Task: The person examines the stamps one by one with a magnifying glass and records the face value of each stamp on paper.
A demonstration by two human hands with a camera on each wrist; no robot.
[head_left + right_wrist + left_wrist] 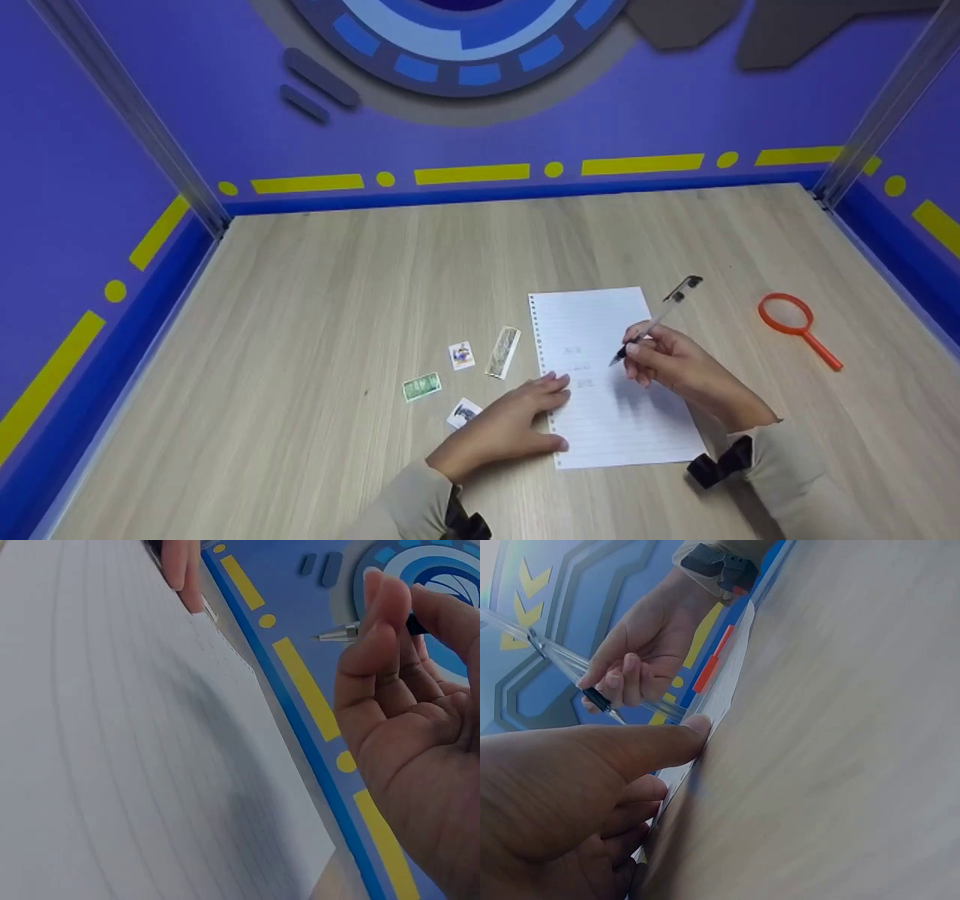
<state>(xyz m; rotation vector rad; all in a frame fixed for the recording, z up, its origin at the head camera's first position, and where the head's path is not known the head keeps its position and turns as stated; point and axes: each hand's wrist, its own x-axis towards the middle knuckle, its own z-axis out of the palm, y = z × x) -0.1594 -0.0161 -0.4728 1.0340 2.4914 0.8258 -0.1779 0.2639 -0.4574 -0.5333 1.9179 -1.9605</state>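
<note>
A lined sheet of paper with punched holes down its left edge lies on the table, bearing a few short lines of faint writing. My right hand pinches a clear pen with a black grip and cap end, its tip pointing down-left above the page. In the right wrist view the pen tip shows apart from the paper. Across the sheet's left edge rests my left hand, fingers spread and fairly straight. The left wrist view shows its thumb on the paper's edge.
Left of the sheet lie several small pictures: a long stamp-like strip, a figure stamp, a green stamp and a dark-and-white one partly behind the left hand. A red magnifying glass lies at the right. Blue-purple panels border the table.
</note>
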